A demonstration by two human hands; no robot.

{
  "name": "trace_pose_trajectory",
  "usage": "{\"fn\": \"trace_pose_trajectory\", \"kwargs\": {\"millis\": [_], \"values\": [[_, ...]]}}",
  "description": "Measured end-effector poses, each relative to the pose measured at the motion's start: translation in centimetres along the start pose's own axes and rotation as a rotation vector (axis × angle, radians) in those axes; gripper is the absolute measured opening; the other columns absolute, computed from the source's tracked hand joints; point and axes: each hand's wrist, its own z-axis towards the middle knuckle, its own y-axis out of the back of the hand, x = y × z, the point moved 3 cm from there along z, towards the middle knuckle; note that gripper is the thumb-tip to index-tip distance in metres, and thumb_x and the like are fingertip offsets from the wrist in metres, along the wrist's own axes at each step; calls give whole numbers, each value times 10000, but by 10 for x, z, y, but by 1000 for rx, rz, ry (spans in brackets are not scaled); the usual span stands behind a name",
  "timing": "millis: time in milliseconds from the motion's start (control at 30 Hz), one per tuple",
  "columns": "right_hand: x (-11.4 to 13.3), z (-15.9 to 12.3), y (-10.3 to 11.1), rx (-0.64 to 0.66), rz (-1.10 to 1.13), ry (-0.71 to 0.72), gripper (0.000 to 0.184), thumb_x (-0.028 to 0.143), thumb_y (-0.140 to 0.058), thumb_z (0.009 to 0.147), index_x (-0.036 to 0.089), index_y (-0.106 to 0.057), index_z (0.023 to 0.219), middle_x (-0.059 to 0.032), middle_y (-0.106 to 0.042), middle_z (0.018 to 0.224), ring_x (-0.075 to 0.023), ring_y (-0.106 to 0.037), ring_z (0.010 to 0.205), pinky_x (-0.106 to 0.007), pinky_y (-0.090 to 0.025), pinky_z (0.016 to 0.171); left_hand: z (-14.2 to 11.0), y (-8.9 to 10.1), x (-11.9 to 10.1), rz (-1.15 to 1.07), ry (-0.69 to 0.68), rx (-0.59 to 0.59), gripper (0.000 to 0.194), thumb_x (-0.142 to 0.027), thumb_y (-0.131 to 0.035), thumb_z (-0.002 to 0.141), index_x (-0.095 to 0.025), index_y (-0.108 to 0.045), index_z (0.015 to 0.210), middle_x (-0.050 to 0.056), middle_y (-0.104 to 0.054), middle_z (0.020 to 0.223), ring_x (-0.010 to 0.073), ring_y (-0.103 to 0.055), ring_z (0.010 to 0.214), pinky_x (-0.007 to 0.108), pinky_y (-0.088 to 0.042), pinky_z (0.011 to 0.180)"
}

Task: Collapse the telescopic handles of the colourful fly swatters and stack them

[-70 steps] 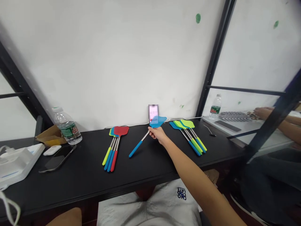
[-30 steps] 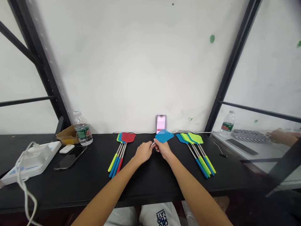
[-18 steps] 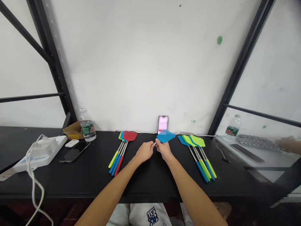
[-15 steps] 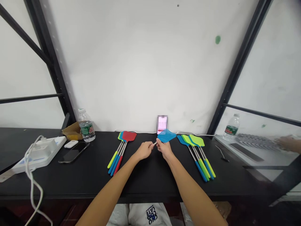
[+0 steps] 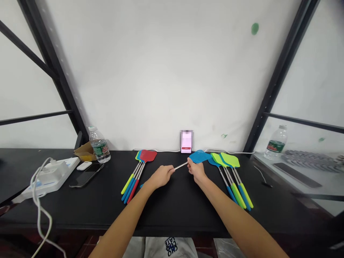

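Between my two hands is a blue fly swatter (image 5: 199,156) with a thin metal rod, held above the black table. My left hand (image 5: 163,176) is closed around the handle end, and a bit of blue shows past my left wrist. My right hand (image 5: 196,169) pinches the rod just below the blue head. On the left, a fanned group of fly swatters (image 5: 148,155) lies with a red one on top. Right of my right hand, another group of fly swatters (image 5: 230,160) shows yellow-green and blue heads.
A lit phone (image 5: 186,142) stands against the wall. At left are a water bottle (image 5: 100,146), a cardboard box (image 5: 85,152), a white case (image 5: 84,166), a dark phone (image 5: 86,175) and a power strip (image 5: 55,177) with cables. Another bottle (image 5: 276,142) is beyond the right frame post.
My hands have moved apart, the right one rightward with the blue head. More of the metal rod shows between them. The camera view has shifted slightly.
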Motion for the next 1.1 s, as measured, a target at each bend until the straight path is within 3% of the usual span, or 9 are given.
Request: {"fn": "trace_pose_trajectory", "kwargs": {"millis": [167, 333, 567, 733, 867, 1100], "values": [[1, -2, -3, -74, 28, 6, 354, 378, -817, 634, 169, -531, 626, 20, -500, 488, -61, -390, 395, -189, -239, 326, -5, -2, -3, 442, 51, -58, 371, -422, -250, 997, -238, -573, 1013, 80, -674, 884, 234, -643, 810, 298, -419, 703], [10, -5, -5, -73, 97, 47, 341, 353, -812, 647, 170, -524, 625, 27, -499, 490, -63, -397, 405, -185, -240, 328, -8, -3, -8, 548, 26, -98, 382, -405, -214, 1010, -237, -552, 1067, 83, -685, 962, 229, -654, 848, 299, -420, 722], [10, -2, -4, 213, 138, 38, 369, 382, -827, 622, 172, -525, 653, 28, -520, 519, -56, -391, 416, -177, -247, 341, -12, -2, 4, 433, 3, -164, 319, -405, -287, 1001, -238, -558, 977, 51, -679, 859, 212, -644, 798, 264, -358, 638], [11, -1, -4, 189, 146, 27, 365, 481, -759, 688, 152, -608, 735, 1, -561, 556, -67, -423, 424, -176, -244, 343, -14, 0, 8, 283, -5, -254, 309, -424, -350, 979, -229, -570, 885, 38, -657, 795, 188, -613, 750, 255, -317, 611], [15, -2, -3, 162, 183, 23, 315, 401, -792, 660, 141, -625, 725, -16, -591, 592, -79, -472, 462, -180, -293, 364, -13, -1, 8, 154, -5, -328, 303, -440, -403, 953, -218, -556, 814, 11, -620, 713, 158, -565, 668, 248, -304, 577], [13, -8, -10, 272, 159, 2, 342, 396, -823, 618, 127, -641, 723, -14, -592, 592, -79, -489, 476, -179, -303, 378, -13, -1, 3, -22, -103, -444, 201, -393, -506, 895, -201, -546, 850, -18, -564, 660, 129, -526, 636, 243, -376, 600]]}}
